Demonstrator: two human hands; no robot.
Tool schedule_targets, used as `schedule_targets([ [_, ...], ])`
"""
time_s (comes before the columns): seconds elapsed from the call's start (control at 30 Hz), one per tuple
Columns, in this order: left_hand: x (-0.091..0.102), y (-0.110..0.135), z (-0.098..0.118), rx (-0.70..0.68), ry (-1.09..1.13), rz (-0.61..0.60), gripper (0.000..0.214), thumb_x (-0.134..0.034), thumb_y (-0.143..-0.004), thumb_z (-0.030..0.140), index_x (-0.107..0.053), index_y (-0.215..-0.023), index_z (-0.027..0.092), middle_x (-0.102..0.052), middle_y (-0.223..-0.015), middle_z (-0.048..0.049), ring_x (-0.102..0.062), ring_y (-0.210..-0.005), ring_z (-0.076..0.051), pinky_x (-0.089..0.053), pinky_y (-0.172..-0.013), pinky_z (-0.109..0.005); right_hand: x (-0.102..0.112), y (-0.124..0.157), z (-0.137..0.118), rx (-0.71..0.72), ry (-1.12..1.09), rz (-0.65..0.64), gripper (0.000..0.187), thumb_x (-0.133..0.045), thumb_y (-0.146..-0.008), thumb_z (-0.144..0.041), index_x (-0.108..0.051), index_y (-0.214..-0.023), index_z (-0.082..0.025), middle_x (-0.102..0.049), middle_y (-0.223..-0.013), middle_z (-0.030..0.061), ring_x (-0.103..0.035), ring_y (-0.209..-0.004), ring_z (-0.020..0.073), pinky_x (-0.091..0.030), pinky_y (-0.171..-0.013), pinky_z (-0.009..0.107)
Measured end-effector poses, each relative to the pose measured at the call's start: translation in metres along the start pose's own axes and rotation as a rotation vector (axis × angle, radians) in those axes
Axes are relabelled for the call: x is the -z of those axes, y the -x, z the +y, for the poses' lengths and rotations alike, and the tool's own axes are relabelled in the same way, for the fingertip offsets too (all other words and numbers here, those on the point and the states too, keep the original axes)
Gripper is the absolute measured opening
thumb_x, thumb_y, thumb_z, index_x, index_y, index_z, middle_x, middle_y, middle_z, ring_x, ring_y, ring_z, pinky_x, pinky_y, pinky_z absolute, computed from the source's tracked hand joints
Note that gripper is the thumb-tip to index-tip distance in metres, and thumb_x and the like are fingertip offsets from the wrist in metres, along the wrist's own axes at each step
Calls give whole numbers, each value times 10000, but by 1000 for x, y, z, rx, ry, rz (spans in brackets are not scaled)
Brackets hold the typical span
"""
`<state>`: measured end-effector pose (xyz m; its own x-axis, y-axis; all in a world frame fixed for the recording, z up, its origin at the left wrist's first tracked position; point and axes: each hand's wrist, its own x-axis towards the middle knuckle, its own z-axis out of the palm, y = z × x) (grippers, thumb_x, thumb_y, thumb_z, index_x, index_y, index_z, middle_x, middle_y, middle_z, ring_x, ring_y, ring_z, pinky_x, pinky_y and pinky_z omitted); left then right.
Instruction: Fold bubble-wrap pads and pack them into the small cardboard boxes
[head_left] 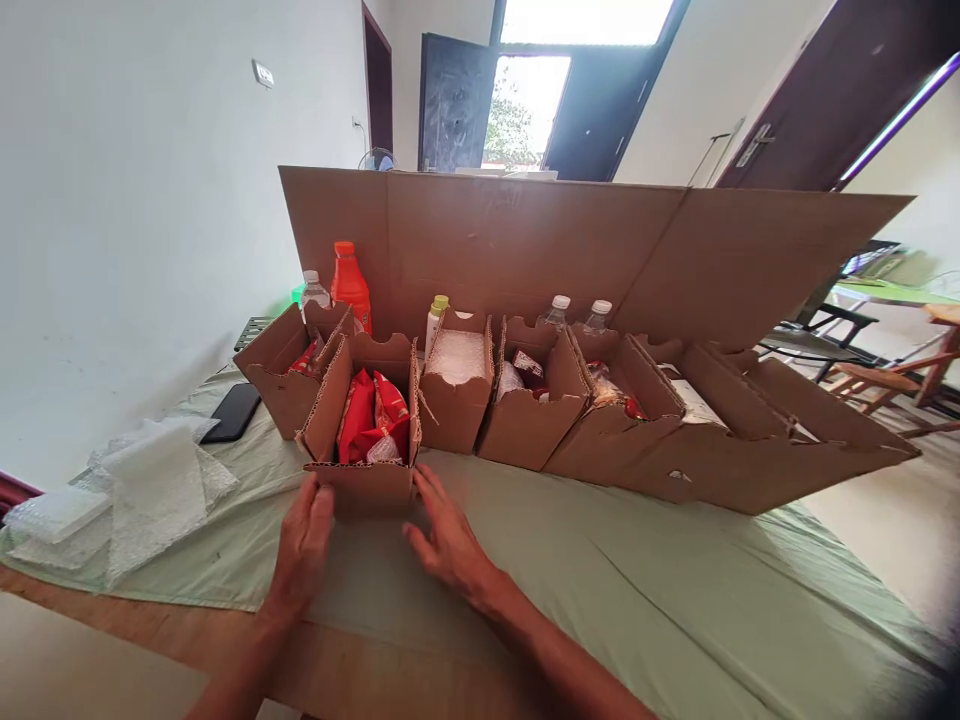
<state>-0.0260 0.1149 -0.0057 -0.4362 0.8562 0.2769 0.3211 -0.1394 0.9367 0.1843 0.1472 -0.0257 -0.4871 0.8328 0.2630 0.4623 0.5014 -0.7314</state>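
Note:
An open cardboard box (365, 483) holding red snack packets (373, 415) stands near the front of a table covered by a pale green cloth (600, 570). My left hand (306, 545) rests against the box's front left corner, fingers apart. On the cloth just right of the box's front wall lies my right hand (447, 535), its fingertips touching the wall. Neither hand grips anything.
Several more open cardboard boxes (525, 410) stand in a row to the right and behind, backed by a tall cardboard sheet (525, 240). An orange bottle (350, 282) and clear bottles (556, 311) stand behind them. Bubble wrap (142, 490) and a black phone (232, 412) lie at left.

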Motion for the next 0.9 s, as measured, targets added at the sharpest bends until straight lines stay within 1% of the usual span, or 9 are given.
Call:
schedule_targets([
  [0.1, -10, -1, 6, -42, -118, -38, 346, -541, -889, 552, -611, -874, 213, -606, -733, 6, -562, -668, -188, -458, -637, -289, -5, -11, 17, -25, 21, 12, 750, -552, -840, -110, -362, -1565, -95, -355, -1624, 220, -373, -1497, 320, -359, -1216, 531],
  [0.17, -19, -14, 9, -69, -188, -29, 332, -508, -898, 535, -589, -846, 217, -607, -732, 1, -558, -674, -193, -445, -652, -296, -9, -10, 26, -46, 21, 32, 730, -527, -843, -100, -381, -1558, -111, -371, -1618, 214, -361, -1505, 312, -320, -1231, 549],
  [0.3, -33, -46, 9, -103, -301, 15, 305, -459, -913, 495, -559, -820, 222, -621, -738, -16, -568, -703, -203, -435, -690, -308, -12, 0, 32, -61, 12, 70, 669, -516, -857, -135, -444, -1522, -128, -407, -1602, 199, -388, -1491, 301, -344, -1218, 549],
  [0.5, -57, -87, -2, -100, -401, 65, 363, -425, -927, 482, -629, -916, 181, -662, -800, -69, -600, -752, -234, -440, -726, -337, -13, 0, 36, -61, 7, 128, 574, -518, -849, -159, -562, -1418, -100, -503, -1529, 210, -489, -1419, 295, -421, -1174, 507],
  [0.63, -69, -85, -14, -66, -464, 52, 386, -486, -908, 416, -671, -1068, 118, -716, -846, -123, -658, -749, -259, -483, -718, -363, -14, 0, 41, -39, -11, 156, 529, -522, -843, -162, -615, -1364, -138, -546, -1499, 175, -531, -1382, 276, -448, -1154, 480],
  [0.7, -62, -70, -19, -71, -495, 29, 409, -544, -883, 360, -653, -1184, 106, -746, -971, -155, -696, -816, -267, -516, -741, -366, -14, 0, 43, -26, -26, 165, 487, -516, -859, -180, -638, -1329, -138, -555, -1487, 177, -549, -1362, 278, -464, -1138, 480],
  [0.77, -42, -54, -20, -90, -531, 7, 440, -584, -863, 311, -632, -1265, 138, -744, -1131, -154, -714, -927, -264, -545, -779, -355, -15, 0, 45, -19, -40, 179, 441, -501, -878, -197, -660, -1286, -137, -561, -1475, 187, -567, -1339, 289, -485, -1112, 494],
  [0.83, -9, -48, -18, -107, -585, 13, 443, -585, -872, 282, -620, -1302, 183, -707, -1272, -126, -696, -1061, -259, -558, -854, -351, -16, 0, 47, -15, -50, 194, 397, -488, -894, -212, -680, -1236, -158, -572, -1460, 182, -584, -1316, 295, -497, -1090, 511],
  [0.9, 32, -61, -14, -97, -664, 61, 438, -567, -899, 263, -601, -1330, 189, -658, -1363, -121, -647, -1184, -271, -534, -971, -381, -17, -1, 49, -6, -55, 201, 348, -494, -899, -228, -703, -1173, -181, -589, -1440, 171, -601, -1294, 298, -506, -1075, 518],
])
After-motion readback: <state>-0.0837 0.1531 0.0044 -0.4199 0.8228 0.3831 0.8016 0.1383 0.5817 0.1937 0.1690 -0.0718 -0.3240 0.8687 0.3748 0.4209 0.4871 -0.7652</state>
